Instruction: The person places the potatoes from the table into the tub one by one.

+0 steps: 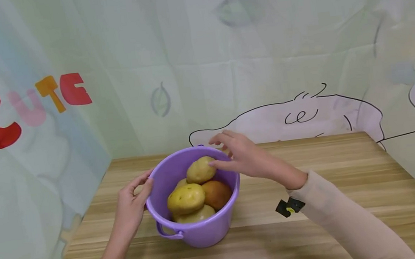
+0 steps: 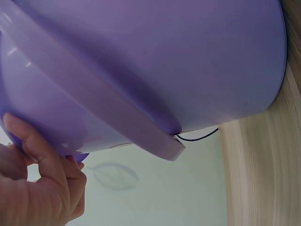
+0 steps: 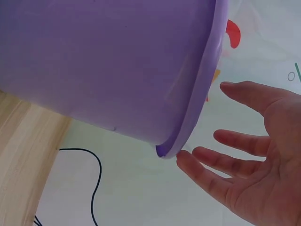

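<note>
A purple bucket (image 1: 208,234) stands on the wooden table and holds several potatoes, among them a pale potato (image 1: 200,171) on top, a yellowish potato (image 1: 185,199) and a browner potato (image 1: 217,194). My left hand (image 1: 133,204) grips the bucket's left rim, thumb at the edge; the left wrist view shows its fingers against the outer wall beneath the rim. Over the right rim is my right hand (image 1: 243,155), fingers spread and holding nothing. Its thumb overlaps the top potato in the head view. In the right wrist view its fingertips (image 3: 185,160) are right at the rim.
The bucket's handle (image 1: 170,232) hangs down at the front left. Behind the wooden table (image 1: 318,228) rises a printed cloth backdrop (image 1: 131,104), which also runs along the left and right sides. Black pieces (image 1: 290,207) show by both wrists.
</note>
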{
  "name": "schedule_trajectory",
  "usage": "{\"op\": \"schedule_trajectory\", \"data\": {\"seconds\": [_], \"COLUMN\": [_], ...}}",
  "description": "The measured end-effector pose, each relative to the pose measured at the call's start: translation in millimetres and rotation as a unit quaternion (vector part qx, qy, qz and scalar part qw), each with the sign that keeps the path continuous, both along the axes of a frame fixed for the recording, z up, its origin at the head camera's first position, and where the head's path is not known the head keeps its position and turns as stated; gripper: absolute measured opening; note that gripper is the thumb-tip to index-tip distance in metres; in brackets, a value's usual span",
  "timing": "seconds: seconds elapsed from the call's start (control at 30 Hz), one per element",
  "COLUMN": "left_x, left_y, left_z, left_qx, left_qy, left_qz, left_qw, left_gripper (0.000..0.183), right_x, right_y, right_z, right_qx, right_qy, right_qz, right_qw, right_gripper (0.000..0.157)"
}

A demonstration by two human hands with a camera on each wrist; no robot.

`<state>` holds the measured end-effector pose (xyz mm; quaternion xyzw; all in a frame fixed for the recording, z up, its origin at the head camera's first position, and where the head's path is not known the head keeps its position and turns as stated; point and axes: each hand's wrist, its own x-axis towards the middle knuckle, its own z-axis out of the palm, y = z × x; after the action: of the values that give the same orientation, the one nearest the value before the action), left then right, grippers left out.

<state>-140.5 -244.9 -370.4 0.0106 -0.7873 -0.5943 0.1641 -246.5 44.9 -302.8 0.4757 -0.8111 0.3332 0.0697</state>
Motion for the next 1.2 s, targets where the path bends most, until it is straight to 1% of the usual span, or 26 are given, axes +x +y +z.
{"op": "schedule_trajectory", "data": {"seconds": [0.13,0.23,0.33,0.47,0.6,0.73,0.9,0.97,1.07,1.17,1.2], "left_x": [-0.4,-0.9,-1.4,-1.7,-2.1,-1.9,0.0,1.2,1.8,1.0,0.0], "left_y": [0.0,0.3,1.4,2.4,2.3,0.4,-2.8,-4.2,-6.5,-8.9,-10.0], "left_z": [0.2,0.2,0.0,-0.7,-0.6,0.4,1.2,0.3,-1.9,-3.4,-3.7], "left_qx": [-0.002,-0.004,-0.003,-0.002,-0.002,-0.003,-0.014,-0.03,-0.073,-0.123,-0.133], "left_qy": [0.007,0.009,0.008,0.004,0.002,0.004,0.003,0.007,0.024,0.052,0.062], "left_qz": [-0.002,-0.003,-0.002,-0.002,-0.002,0.0,0.004,0.009,0.019,0.028,0.027], "left_qw": [1.0,0.9999,1.0,1.0,1.0,1.0,0.9999,0.9995,0.9969,0.9907,0.9888], "left_gripper": [0.043,0.043,0.043,0.043,0.043,0.043,0.044,0.044,0.043,0.041,0.041], "right_x": [-0.6,-1.0,-0.5,0.9,1.9,2.6,7.5,10.4,15.8,22.8,25.0], "right_y": [5.9,10.9,17.8,30.8,46.1,59.8,73.9,79.1,86.9,95.8,99.2], "right_z": [-3.4,-6.5,-10.1,-19.0,-28.4,-35.4,-44.1,-47.4,-52.1,-56.3,-57.8], "right_qx": [-0.015,-0.024,-0.035,-0.055,-0.071,-0.067,-0.059,-0.055,-0.051,-0.044,-0.044], "right_qy": [0.0,0.009,0.004,-0.01,-0.015,-0.023,-0.036,-0.038,-0.035,-0.024,-0.02], "right_qz": [0.004,0.0,-0.007,-0.03,-0.064,-0.094,-0.114,-0.12,-0.125,-0.138,-0.143], "right_qw": [1.0,1.0,0.999,0.998,0.995,0.993,0.991,0.991,0.99,0.989,0.989], "right_gripper": [0.038,0.035,0.032,0.031,0.028,0.028,0.029,0.03,0.029,0.028,0.028]}}
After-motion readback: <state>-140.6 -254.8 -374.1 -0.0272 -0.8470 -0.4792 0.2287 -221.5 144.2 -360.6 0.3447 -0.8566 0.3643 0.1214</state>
